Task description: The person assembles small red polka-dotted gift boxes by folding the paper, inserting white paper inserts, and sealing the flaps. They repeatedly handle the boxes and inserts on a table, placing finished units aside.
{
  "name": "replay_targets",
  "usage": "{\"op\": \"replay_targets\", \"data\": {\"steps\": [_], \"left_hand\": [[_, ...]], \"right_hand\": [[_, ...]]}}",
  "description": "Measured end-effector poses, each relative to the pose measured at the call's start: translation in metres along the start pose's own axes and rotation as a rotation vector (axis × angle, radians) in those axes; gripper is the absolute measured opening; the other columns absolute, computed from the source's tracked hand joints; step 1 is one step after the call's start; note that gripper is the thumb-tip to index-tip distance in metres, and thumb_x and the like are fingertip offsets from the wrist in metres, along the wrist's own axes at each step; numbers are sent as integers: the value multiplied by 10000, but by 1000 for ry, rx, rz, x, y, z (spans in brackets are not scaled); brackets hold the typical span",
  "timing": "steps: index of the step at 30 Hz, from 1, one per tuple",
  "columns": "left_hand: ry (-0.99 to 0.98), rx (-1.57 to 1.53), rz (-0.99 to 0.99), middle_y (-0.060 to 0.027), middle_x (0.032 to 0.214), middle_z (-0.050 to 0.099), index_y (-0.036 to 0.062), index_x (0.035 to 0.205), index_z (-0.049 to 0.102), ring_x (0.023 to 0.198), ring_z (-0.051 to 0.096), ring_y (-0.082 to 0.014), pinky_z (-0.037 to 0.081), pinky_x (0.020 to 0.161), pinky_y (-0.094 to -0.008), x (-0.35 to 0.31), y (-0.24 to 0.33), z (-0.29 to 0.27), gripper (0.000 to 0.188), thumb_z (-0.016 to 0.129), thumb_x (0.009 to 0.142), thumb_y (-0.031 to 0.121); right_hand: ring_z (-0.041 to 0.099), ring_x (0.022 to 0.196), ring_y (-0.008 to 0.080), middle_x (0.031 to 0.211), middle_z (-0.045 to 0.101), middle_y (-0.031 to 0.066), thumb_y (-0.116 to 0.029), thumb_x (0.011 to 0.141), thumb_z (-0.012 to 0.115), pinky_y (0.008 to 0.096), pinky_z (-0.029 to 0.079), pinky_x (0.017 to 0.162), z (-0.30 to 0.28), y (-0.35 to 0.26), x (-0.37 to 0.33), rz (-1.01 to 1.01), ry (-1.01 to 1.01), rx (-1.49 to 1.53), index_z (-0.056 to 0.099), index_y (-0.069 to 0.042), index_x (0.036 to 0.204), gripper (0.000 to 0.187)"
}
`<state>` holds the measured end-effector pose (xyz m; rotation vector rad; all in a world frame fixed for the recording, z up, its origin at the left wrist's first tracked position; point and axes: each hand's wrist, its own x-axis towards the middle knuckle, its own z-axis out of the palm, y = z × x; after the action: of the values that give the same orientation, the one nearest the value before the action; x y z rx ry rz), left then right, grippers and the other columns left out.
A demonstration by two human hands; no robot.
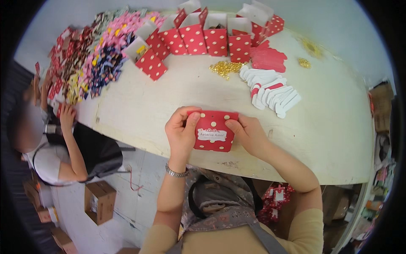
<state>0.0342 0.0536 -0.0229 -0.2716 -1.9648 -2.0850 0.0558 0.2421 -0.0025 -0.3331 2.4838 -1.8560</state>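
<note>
Between my two hands is a small red gift box with cream dots and a white label on its front, held over the table's near edge. My left hand pinches its upper left corner, thumb on the front face. At the upper right corner my right hand grips it the same way. The fingers behind the box are hidden. Beyond my right hand lies a fanned pile of white card tags with a few red pieces among them. A heap of small gold pieces sits farther back.
Several open red dotted boxes stand along the table's far side. Red cards are stacked beside them. Colourful wrapped pieces are heaped at the left, where another person sits. A cardboard box stands on the floor.
</note>
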Motion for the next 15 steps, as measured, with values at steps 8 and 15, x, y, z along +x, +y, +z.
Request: {"op": "replay_targets", "data": {"steps": [8,15], "left_hand": [[-9,103,-27,-127,1232,510,-46,1280,443,1125,498,-210,414,964,-342,-28,32,28,449,606,888,101],[154,259,-25,-46,909,622,-36,1028,610,788,549,-88,463,719,-221,-13,23,31,177,607,916,102]], "right_hand": [[664,882,281,1008,669,142,-93,781,647,388,542,731,31,7,6,-700,421,-739,592,21,1113,355],[657,910,256,1060,653,130,-109,751,703,393,537,747,-11,18,-3,-782,291,-527,642,-46,1074,334]]}}
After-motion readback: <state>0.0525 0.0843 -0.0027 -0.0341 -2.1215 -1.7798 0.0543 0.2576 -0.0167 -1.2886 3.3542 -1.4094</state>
